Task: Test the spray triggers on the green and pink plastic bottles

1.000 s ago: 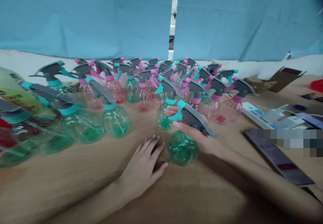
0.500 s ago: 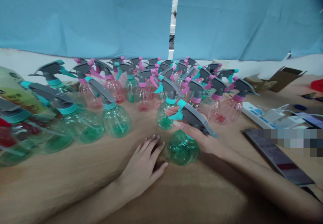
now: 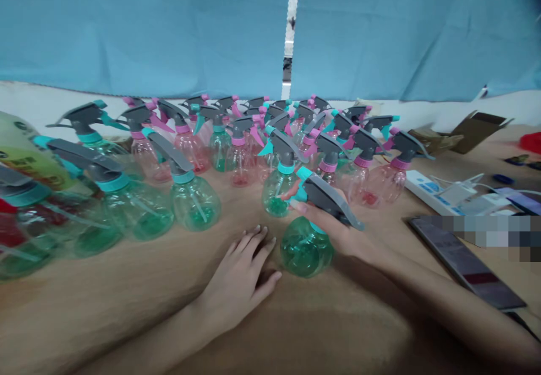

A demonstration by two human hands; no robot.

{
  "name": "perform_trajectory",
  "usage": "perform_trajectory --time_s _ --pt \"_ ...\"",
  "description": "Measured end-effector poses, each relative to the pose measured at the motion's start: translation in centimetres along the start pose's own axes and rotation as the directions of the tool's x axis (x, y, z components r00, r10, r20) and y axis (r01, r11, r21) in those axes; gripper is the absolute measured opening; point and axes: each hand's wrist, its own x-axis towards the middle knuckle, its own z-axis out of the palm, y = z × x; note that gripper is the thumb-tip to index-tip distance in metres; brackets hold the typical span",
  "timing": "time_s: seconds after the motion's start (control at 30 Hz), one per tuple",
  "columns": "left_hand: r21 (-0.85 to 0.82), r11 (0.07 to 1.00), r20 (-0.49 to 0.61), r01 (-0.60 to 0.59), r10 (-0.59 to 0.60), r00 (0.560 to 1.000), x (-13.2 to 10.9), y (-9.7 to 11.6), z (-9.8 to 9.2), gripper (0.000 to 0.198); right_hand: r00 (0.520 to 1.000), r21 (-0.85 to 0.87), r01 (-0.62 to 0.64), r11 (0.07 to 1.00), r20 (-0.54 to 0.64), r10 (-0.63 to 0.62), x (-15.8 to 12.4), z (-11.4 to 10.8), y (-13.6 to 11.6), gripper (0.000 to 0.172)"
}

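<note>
Bottle in right hand (left hand just apart)

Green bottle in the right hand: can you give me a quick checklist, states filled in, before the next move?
1. Right hand on the green bottle, just under its gray spray head: ok.
2. Turquoise collar fully tightened: cannot tell; the right hand hides part of it.
3. Left hand free: ok; it lies palm down on the table, holding nothing.
4. Clearance to the standing bottle just behind: cannot tell; the right hand overlaps it in this view.
5. Power strip apart from the right hand: ok; tabletop shows between them.
</note>
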Motion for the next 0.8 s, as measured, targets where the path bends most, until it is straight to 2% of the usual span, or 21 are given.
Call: perform_trajectory --time_s 0.13,0.47,0.63,0.8 --pt "-0.002 1.0 -0.011 -0.001 0.001 1.0 0.08 -0.04 0.03 0.05 1.0 0.015 0.008 1.0 -0.009 -0.008 0.05 0.07 0.23 0.011" --pt "-0.017 1.0 -0.015 -0.004 0.004 1.0 0.07 -0.01 -0.11 0.049 1.0 0.016 0.01 1.0 0.005 -0.01 0.14 -0.05 0.17 0.019" --pt "-0.028 1.0 -0.007 -0.006 0.006 1.0 0.09 0.01 -0.2 0.049 0.999 0.0 0.042 0.999 0.01 -0.042 0.04 -0.1 -0.28 0.01" --pt "-0.01 1.0 -0.003 0.005 -0.005 1.0 0.11 0.02 -0.24 0.05 0.999 0.0 0.04 0.999 -0.012 -0.04 -0.15 0.05 -0.47 0.018"
